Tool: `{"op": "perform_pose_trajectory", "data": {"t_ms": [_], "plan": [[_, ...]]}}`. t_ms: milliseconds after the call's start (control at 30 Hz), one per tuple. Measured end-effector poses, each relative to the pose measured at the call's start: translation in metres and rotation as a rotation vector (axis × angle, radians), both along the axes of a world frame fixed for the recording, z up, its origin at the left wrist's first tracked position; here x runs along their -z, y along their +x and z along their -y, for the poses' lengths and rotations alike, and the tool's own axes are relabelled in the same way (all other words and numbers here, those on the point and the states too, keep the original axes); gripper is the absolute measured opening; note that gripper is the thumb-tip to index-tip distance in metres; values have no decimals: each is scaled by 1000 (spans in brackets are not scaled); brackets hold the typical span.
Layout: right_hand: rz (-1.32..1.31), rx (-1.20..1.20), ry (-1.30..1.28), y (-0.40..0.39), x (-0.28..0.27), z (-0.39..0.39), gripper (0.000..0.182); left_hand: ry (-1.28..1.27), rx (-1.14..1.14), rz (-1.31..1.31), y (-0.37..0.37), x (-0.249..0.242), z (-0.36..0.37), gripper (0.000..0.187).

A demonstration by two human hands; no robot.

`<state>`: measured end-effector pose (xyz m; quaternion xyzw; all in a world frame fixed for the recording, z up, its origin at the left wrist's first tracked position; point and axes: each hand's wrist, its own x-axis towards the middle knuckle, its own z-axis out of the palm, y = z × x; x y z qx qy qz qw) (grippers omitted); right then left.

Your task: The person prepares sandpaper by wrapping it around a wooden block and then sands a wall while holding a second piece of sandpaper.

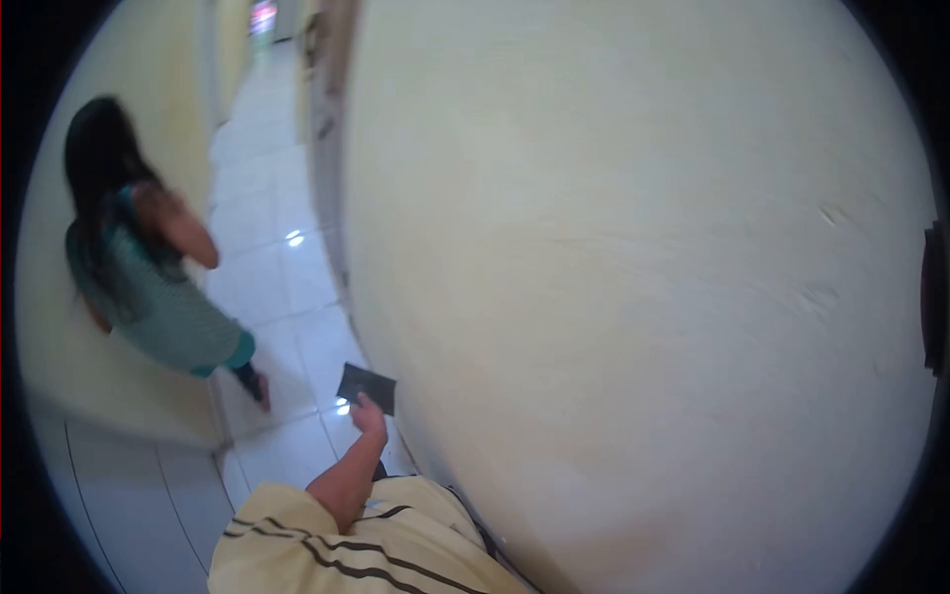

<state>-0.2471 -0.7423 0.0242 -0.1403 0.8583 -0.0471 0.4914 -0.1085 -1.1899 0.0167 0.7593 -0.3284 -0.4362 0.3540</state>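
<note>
My left hand (369, 417) is closed around the near edge of a dark, flat, rectangular thing (368, 387), with the thumb lying over it. It is held out in front of me, low over the tiled floor (269, 342) and close to the foot of the pale wall. The thing looks thin and stiff, and its surface shows no readable marks. A cream sleeve (282, 515) with dark stripes covers the upper part of that arm. No part of my right hand shows.
To the left, a person (158, 277) in a teal patterned top stands in the corridor. A pale wall (633, 247) fills the right side. Further along are a wooden door (329, 129) and shiny white tiles. A dark brown edge (933, 297) shows at far right.
</note>
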Motion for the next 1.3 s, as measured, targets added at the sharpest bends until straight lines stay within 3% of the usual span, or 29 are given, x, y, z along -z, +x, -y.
{"op": "perform_pose_trajectory", "data": {"t_ms": [33, 233, 300, 400, 467, 533, 567, 600, 633, 667, 700, 767, 900, 933, 1033, 1100, 1167, 1200, 1300], "plan": [[-10, 13, 9, 19, 4, -16, 50, -16, -17, 29, -1, 19, 1, 60], [-80, 50, 50, 176, 46, -84, 51, -4, 164, -302, 30, -33, 6, 55], [-122, 127, -34, 194, 35, -74, 59, -2, 213, -344, 39, -32, 13, 51], [-99, 599, -98, 242, 24, -49, 63, 12, 280, -507, 51, -28, 29, 49], [-173, 602, -37, 297, 53, -39, 67, 48, 396, -555, 69, -47, 31, 48], [-92, 978, -110, 355, 36, -2, 69, 89, 558, -571, 78, -48, 54, 47], [-429, 552, -138, 389, 32, 7, 70, 122, 624, -571, 84, -61, 61, 47], [-117, 1261, -14, 401, -52, 43, 73, 157, 718, -541, 85, -74, 64, 47], [-96, 1286, 37, 424, -79, 66, 73, 189, 811, -490, 82, -78, 74, 47], [-160, 1300, 63, 457, -39, 92, 70, 224, 853, -414, 73, -81, 87, 47], [-11, 1434, 89, 460, -53, 125, 67, 258, 868, -349, 56, -84, 98, 48], [-36, 1622, 128, 521, -58, 175, 67, 377, 1269, -194, 59, -120, 112, 49], [58, 1890, 242, 565, -76, 369, 61, 520, 1513, -249, 8, -102, 222, 46], [112, 1955, 184, 612, -116, 353, 61, 499, 1623, -258, 38, -176, 175, 45], [189, 2167, 121, 666, -131, 422, 63, 601, 1854, -312, 55, -239, 155, 42], [159, 2241, 91, 681, -111, 431, 63, 699, 1974, -329, 55, -217, 104, 42], [182, 2210, 58, 662, -128, 423, 67, 759, 2047, -280, 31, -203, 38, 44], [170, 2233, 144, 645, -125, 425, 54, 800, 2074, -239, 12, -194, 8, 44], [107, 2243, 92, 669, -114, 419, 54, 854, 2115, -220, 32, -201, -59, 45]]}}
